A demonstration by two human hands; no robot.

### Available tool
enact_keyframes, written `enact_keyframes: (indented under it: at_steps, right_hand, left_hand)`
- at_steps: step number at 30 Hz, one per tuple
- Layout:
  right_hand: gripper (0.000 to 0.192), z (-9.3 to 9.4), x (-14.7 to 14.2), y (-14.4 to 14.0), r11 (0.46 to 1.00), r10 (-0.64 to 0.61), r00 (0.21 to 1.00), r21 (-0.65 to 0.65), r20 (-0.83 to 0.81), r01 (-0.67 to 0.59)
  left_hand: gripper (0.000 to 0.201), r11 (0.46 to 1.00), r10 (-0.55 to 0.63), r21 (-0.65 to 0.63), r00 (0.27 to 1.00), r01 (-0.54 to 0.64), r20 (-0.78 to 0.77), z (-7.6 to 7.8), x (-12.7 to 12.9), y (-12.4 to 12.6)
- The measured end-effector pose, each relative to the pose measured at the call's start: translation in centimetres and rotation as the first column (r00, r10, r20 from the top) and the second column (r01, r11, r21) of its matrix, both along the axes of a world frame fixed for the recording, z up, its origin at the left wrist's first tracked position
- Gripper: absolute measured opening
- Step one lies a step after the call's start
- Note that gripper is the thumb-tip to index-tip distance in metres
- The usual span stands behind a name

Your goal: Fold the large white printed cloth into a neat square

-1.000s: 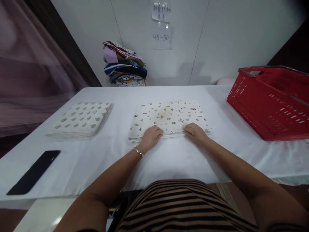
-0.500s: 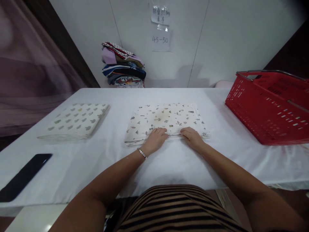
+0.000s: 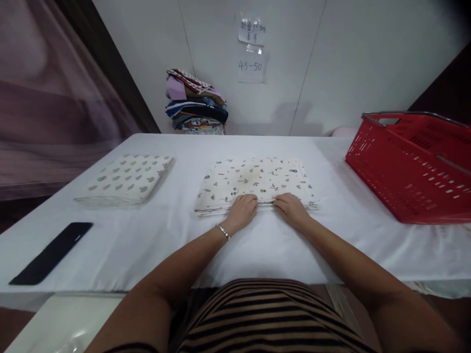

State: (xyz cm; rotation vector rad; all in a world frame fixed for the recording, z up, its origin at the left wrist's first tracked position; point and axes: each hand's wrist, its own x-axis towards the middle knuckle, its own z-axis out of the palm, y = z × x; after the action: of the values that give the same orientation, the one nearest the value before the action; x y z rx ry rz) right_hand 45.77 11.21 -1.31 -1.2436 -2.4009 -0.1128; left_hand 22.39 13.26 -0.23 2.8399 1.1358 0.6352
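A white folded tablecloth (image 3: 253, 176) with small grey-green prints lies flat in several layers at the middle of the table. My left hand (image 3: 243, 210) pinches its near edge, fingers on top and thumb tucked out of sight; a silver bracelet circles that wrist. A short gap to the right, my right hand (image 3: 290, 208) grips the same edge with bent fingers. Between the two hands the stacked layers show along the edge. Off to the left lies a second folded cloth (image 3: 127, 179) with grey mushroom-like prints, touched by neither hand.
A red plastic basket (image 3: 412, 171) with metal handles stands on the right of the white-covered table (image 3: 176, 245). At the left front lies a dark phone-like slab (image 3: 53, 252). Piled fabrics (image 3: 196, 103) rise behind the far edge, near paper signs (image 3: 251, 66) on the wall.
The view has shifted slightly, so the table's things appear a little further right. Both hands stay on the tablecloth's near edge, with the fingers barely moved.
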Motion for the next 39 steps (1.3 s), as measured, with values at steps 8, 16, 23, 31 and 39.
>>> enact_keyframes:
  at_steps: [8,16,23,31,39]
  right_hand:
    - [0.019,-0.4,0.2,-0.2,1.0,0.015,0.999,0.023,-0.044,-0.014]
    - [0.018,-0.2,-1.2,-0.1,0.996,-0.059,0.998,0.065,-0.006,0.059]
    - [0.021,-0.2,-0.8,-0.4,0.987,-0.069,0.997,0.146,0.03,0.064]
    - [0.024,-0.7,-0.3,-0.4,0.994,-0.043,0.99,0.106,0.133,0.029]
    - [0.024,-0.5,-0.4,-0.7,0.995,-0.072,0.979,0.087,0.189,0.056]
  left_hand:
    - [0.013,0.998,0.028,-0.056,1.0,-0.028,-0.004,-0.5,0.2,0.1]
    - [0.009,0.987,0.132,-0.101,0.99,-0.127,0.047,-0.4,0.6,0.2]
    - [0.012,0.995,0.074,-0.059,0.996,-0.077,-0.052,-0.6,0.7,0.0]
    - [0.023,0.996,0.087,0.004,0.991,-0.087,-0.102,-0.3,0.4,-0.7]
    - [0.016,0.993,0.115,0.04,0.98,-0.11,-0.163,-1.1,0.1,-0.6]
